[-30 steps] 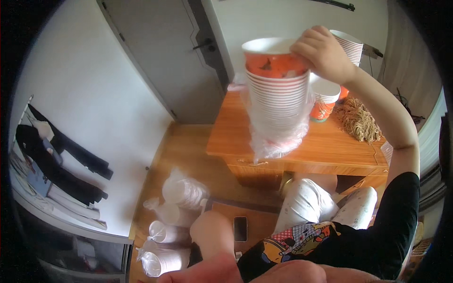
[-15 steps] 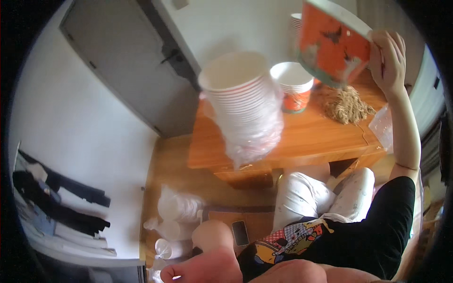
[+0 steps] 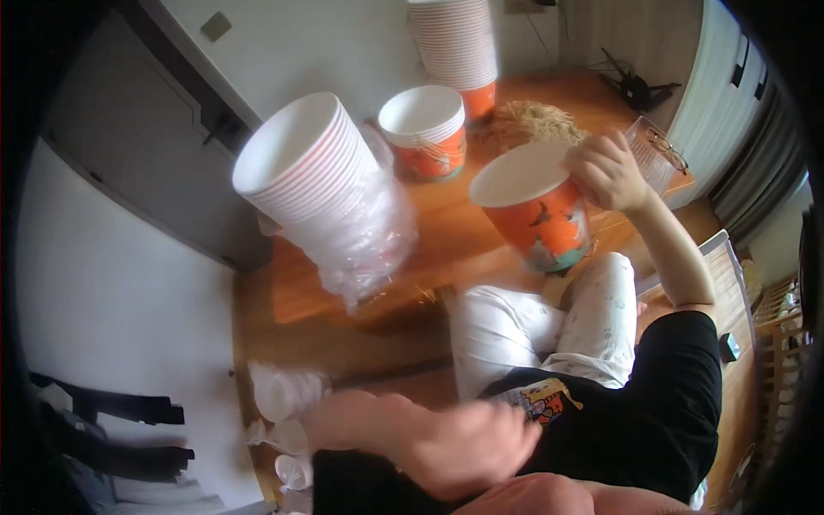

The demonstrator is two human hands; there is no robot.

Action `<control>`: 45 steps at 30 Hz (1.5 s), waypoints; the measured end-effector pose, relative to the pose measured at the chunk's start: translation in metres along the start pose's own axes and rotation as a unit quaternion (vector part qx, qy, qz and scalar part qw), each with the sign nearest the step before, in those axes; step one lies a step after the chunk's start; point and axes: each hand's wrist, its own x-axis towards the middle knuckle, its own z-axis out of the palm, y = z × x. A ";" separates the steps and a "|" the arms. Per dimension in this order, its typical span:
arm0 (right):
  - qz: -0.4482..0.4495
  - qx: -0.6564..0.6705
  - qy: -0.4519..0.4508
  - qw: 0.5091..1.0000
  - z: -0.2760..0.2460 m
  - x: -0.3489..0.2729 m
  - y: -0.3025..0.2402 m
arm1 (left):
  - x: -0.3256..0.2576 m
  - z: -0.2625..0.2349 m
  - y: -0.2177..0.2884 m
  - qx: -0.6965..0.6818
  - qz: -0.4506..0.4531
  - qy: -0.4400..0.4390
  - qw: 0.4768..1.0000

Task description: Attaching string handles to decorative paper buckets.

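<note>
My right hand (image 3: 608,172) grips the rim of an orange paper bucket (image 3: 536,227) with a green base and dark bird-like shapes. The bucket is tilted slightly, its white inside facing up, above the table's near right part. My left hand (image 3: 472,442) is in front of my chest, smeared by motion, so its fingers cannot be made out. A tall nested stack of white-rimmed buckets (image 3: 300,163) in clear plastic wrap leans on the left of the table. Between the two, a shorter stack of orange buckets (image 3: 423,137) has straw-coloured strands over its side.
Behind, another tall stack of buckets (image 3: 455,51) rises beside a heap of straw-coloured strands (image 3: 539,120). A clear container with eyeglasses (image 3: 668,150) stands at the wooden table's (image 3: 300,283) right end. Wrapped white bundles (image 3: 287,390) lie on the floor at left.
My right hand has brought the orange bucket down from high above the table. My left hand has swung from the lower left in toward my chest. The view has shifted.
</note>
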 end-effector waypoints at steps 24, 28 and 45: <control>0.054 0.046 -0.057 0.996 0.018 -0.078 -0.041 | 0.067 0.016 0.042 0.250 0.084 0.158 0.951; 0.111 0.057 -0.058 0.990 0.005 -0.119 -0.054 | 0.069 0.027 0.064 0.286 0.120 0.153 0.938; 0.417 0.065 -0.057 0.905 0.025 -0.219 -0.077 | 0.083 0.078 0.088 -0.465 0.356 0.222 0.780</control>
